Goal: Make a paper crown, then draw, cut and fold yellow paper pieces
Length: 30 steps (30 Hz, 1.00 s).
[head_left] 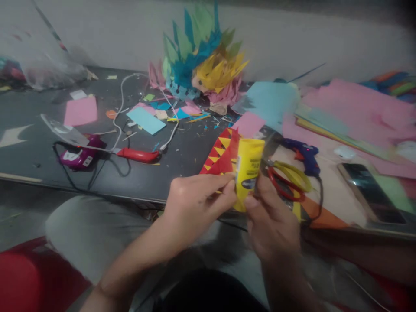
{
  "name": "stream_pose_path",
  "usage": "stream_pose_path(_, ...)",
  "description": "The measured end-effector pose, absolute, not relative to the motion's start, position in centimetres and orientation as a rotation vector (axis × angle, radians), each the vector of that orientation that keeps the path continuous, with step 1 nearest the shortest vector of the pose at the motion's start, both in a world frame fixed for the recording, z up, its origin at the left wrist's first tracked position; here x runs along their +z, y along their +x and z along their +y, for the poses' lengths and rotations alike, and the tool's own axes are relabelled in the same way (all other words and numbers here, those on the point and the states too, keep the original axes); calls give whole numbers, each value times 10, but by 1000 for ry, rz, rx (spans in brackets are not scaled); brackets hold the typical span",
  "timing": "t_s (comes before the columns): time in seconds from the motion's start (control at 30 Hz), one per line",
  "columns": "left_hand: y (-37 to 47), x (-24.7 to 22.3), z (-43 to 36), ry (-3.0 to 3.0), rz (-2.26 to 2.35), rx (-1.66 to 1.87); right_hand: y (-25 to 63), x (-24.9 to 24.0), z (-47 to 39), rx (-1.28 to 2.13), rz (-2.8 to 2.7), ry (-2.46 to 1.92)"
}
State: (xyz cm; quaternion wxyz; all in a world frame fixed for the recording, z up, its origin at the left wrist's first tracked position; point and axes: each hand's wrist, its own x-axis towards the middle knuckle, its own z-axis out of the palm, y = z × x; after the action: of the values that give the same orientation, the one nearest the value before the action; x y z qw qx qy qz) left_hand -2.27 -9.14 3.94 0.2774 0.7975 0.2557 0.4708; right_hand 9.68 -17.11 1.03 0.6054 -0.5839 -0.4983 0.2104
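Observation:
A yellow tube with dark print (249, 167) stands nearly upright between my hands at the table's front edge. My left hand (198, 208) is closed, its thumb and fingers pinched at the tube's left side. My right hand (274, 219) is wrapped round the lower right of the tube. Just behind the tube lies a red paper piece with yellow triangles (222, 149), partly hidden by the tube and my left hand. To the right of the tube are scissors with red and yellow handles (289, 182).
A blue glue gun (303, 151) and a phone (370, 190) lie at the right. A red-handled knife (138, 155) and a purple power adapter (81, 156) with cables are at the left. Spiky paper crowns (201, 60) stand at the back, near coloured sheets (357, 108).

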Motion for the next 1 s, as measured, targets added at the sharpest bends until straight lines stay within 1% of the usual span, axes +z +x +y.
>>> stream_pose_path(0.13, -24, 42, -93, 2078, 684, 1265, 93, 5, -172, 595, -1016, -1265)
stream_pose_path(0.23, -26, 41, -95, 2088, 708, 1273, 92, 7, -174, 606, -997, -1249)
stream_pose_path(0.47, -26, 35, -98, 2349, 758, 1384, 93, 18, -174, 404, -1171, -1368)
stream_pose_path(0.53, -24, 35, -99, 2360, 775, 1373, 92, 20, -175, 412, -1191, -1387)
stream_pose_path(0.8, -23, 41, -96, 1998, 755, 1292, 88, 12, -175, 877, -888, -1159)
stream_pose_path(1.0, -25, 40, -97, 1781, 753, 1130, 88, 12, -173, 1101, -575, -1109)
